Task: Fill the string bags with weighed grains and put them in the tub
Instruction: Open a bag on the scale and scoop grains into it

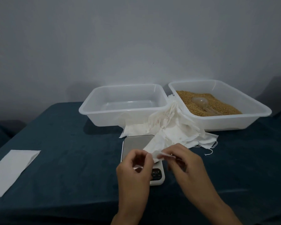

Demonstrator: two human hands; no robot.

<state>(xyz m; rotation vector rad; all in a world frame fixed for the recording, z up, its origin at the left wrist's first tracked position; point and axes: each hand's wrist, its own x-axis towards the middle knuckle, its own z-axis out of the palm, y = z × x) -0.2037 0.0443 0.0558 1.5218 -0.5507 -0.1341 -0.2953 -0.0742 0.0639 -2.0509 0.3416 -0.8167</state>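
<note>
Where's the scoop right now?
In the head view, the clear plastic scoop lies on the grains inside the right-hand tub, right of the empty tub and behind the pile of string bags.

You find no text you can read here. The only place that carries any marks is the dark display panel of the scale (156, 173), at the near end of its white body, toward the table's near edge (your left hand (133, 172) covers part of it); the pale marks there are too blurred to make out as digits or letters. The two tubs, the cloth bags and the white sheet at the table's left edge show no label, brand, number or sign you could read.
</note>
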